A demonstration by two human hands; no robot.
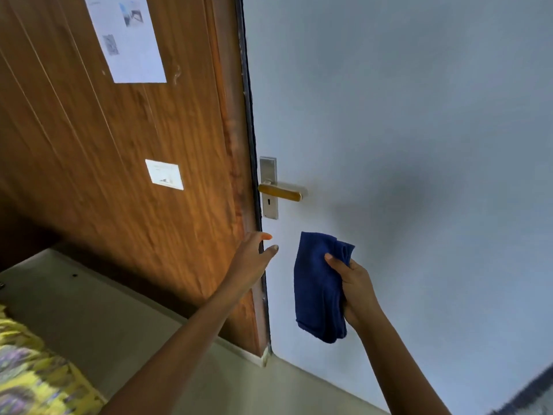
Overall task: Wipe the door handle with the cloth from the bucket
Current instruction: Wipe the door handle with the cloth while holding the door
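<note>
1. I see a pale door [404, 115] filling the right half of the view, its dark edge running down the middle.
2. A wood-panelled wall [104, 175] fills the left half. It carries a large paper sheet [125, 37] up high and a small white label [164, 174] lower down.
3. The floor [119, 319] is pale and shows at lower left, with a yellow patterned fabric [30, 369] at the bottom left corner.
4. The cloth [317, 286] is dark blue, folded and hanging down. It is below and slightly right of the handle, not touching it.
5. My right hand [356, 286] has its grip clamped on the cloth, thumb across the front of the fold.
6. My left hand [254, 259] is near the door edge below the lock plate, grip apart, fingers spread, holding nothing.
7. The lock plate [268, 188] is silver and upright, with a keyhole in its lower part.
8. The door handle [281, 192] is a brass-coloured lever pointing right from the plate. Neither hand touches it.
</note>
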